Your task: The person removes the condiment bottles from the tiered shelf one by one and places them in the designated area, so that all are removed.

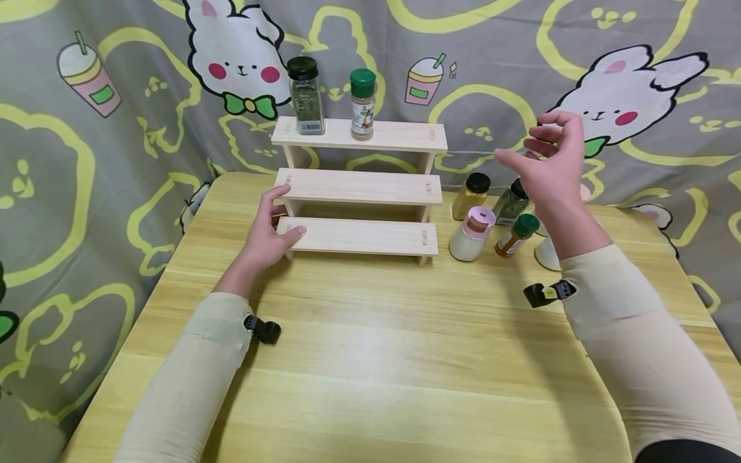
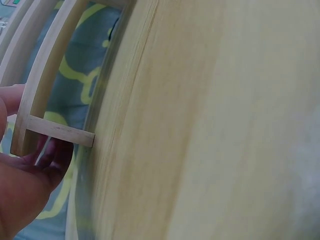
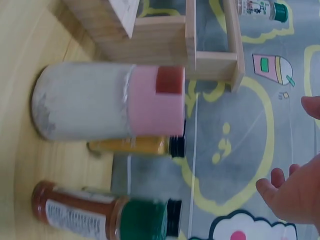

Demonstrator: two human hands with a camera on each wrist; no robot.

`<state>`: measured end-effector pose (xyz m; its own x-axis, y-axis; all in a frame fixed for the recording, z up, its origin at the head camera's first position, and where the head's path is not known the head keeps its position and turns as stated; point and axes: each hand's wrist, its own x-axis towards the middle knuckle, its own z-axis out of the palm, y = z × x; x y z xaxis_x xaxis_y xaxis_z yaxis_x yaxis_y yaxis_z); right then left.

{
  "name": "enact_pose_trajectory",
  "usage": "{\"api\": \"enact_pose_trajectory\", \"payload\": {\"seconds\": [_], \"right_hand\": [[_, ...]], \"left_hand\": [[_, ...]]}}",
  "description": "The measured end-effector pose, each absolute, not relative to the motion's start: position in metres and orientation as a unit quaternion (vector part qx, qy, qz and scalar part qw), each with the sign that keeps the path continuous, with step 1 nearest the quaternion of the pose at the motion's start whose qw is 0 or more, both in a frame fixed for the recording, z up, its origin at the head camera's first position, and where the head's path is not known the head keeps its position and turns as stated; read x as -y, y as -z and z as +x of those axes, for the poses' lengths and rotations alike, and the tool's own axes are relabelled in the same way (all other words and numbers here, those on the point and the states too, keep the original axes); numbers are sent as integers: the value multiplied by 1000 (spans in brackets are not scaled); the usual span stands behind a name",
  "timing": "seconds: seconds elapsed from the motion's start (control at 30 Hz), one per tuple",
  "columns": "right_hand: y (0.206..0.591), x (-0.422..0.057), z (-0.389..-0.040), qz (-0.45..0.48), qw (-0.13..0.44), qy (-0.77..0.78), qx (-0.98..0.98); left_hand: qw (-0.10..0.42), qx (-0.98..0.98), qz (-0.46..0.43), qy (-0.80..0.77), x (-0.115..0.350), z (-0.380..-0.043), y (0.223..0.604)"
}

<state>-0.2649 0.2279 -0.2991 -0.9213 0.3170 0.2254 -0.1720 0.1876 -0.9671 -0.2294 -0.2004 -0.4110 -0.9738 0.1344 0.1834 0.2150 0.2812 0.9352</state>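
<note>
A three-tier wooden rack stands at the back of the table. My left hand grips its left end, the thumb on top of the lowest board and the other fingers behind and under it. In the air at the right, my right hand has loosely bent fingers and holds nothing. Below it stand a white jar with a pink lid, a yellow spice jar, a dark green herb jar and a green-capped red-brown spice bottle. White containers are partly hidden by my right forearm.
On the rack's top tier are a black-capped herb jar and a green-capped shaker. A patterned grey curtain hangs right behind the wooden table.
</note>
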Motion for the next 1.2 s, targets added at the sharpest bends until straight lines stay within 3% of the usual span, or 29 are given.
{"api": "enact_pose_trajectory", "payload": {"seconds": [1.2], "right_hand": [[290,-143,-307,-13,150,-619,771]], "left_hand": [[36,790,-113,602,203,-233,417]]}}
